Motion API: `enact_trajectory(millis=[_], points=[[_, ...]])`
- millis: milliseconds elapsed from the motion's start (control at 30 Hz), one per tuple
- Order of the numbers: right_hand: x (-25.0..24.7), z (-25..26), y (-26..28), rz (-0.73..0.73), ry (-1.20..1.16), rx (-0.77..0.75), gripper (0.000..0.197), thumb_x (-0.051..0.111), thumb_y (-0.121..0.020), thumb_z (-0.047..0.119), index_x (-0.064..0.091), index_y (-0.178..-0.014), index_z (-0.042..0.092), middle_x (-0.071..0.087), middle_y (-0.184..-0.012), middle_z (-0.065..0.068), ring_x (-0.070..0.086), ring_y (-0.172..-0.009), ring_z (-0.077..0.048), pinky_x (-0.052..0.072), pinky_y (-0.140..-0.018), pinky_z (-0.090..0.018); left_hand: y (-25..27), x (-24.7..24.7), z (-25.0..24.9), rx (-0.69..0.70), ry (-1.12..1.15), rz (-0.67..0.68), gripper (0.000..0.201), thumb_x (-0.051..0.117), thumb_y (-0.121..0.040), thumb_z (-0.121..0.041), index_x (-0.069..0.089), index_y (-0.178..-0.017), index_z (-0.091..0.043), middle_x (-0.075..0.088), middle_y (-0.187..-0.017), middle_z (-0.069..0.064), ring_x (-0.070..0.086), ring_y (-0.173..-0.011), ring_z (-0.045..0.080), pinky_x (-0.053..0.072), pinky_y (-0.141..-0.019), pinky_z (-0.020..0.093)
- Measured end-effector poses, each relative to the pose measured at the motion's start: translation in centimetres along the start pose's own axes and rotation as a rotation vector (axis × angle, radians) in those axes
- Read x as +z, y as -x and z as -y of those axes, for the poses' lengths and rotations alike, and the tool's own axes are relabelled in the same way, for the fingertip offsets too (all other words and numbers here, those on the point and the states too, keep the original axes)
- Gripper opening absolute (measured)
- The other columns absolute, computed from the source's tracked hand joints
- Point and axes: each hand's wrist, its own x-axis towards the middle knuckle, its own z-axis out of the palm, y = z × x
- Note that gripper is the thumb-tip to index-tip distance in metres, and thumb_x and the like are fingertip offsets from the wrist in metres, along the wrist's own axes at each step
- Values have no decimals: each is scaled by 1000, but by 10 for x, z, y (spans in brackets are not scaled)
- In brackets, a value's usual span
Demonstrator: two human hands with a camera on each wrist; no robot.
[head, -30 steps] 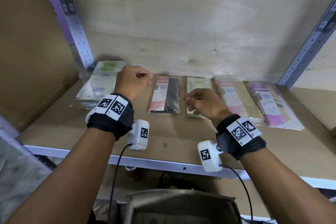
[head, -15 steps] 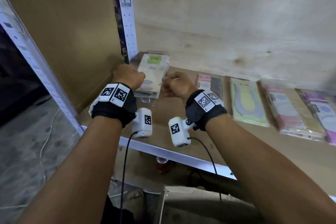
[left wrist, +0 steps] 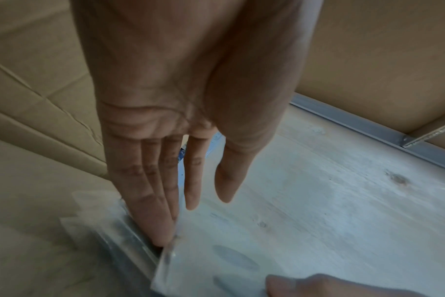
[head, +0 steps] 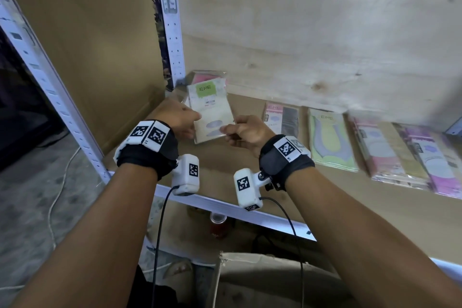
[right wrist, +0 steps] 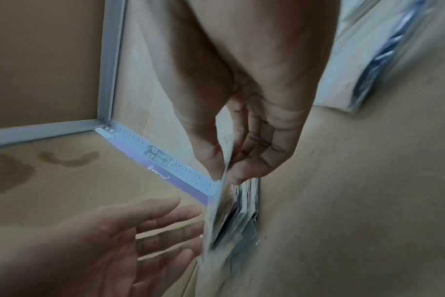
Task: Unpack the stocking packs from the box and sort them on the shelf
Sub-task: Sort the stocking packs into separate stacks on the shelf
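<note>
- "ENE" on a green label atop the white pack (head: 211, 107), at the shelf's (head: 250, 172) left end
- Right hand (head: 246, 130) pinching its lower corner; left hand (head: 178, 117) flat, fingers straight against its left edge
- Pack now lifted off the stack (head: 208, 77), unlike half a second ago
- "ENE" also on the pink-black pack (head: 281, 117) and yellow pack (head: 330, 140)

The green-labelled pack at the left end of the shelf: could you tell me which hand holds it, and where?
The right hand pinches the green-labelled pack at its near right corner; the left hand only touches its left edge, fingers straight.
</note>
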Motion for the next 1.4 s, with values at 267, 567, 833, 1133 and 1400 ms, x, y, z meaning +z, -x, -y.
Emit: enact_trajectory(millis=[267,567,833,1133,1400], points=[[-45,1,43,-56,-105,-103,17,68,-88,-2,66,-105,0,59,-73,-8,53,-56,-14,52,-49,-21,22,32,-24,26,207,73,41,67,-95,-33,62,-121,-3,70,-110,22,73,-97,33,60,-87,44],[-115,-2,106,-242,591,-448,25,76,-83,14,72,-107,18,69,-101,-8,65,-86,-22,55,-80,-31,45,71,-55,24,726,357,62,77,-82,-44,57,-119,1,70,-111,26,76,-89,31,63,-67,35],[-188,-5,136,-224,400,-311,28,72,-86,41,70,-107,23,68,-117,8,60,-110,-8,46,-96,-26,62,115,-59,159,570,461,37,59,-98,-7,54,-133,4,69,-121,21,70,-107,32,64,-76,36],[-207,-22,128,-240,399,-139,35,56,-98,41,66,-107,9,63,-82,5,56,-72,-10,46,-69,-23,78,164,-64,179,444,692,34,65,-94,-11,64,-128,-6,72,-120,12,72,-103,29,63,-76,32],[-207,-37,118,-368,241,-138,28,54,-100,38,58,-84,15,58,-84,-3,54,-80,-22,45,-77,-38,75,202,-75,199,434,295,28,50,-103,-41,66,-109,-19,76,-95,4,74,-75,15,59,-55,24]])
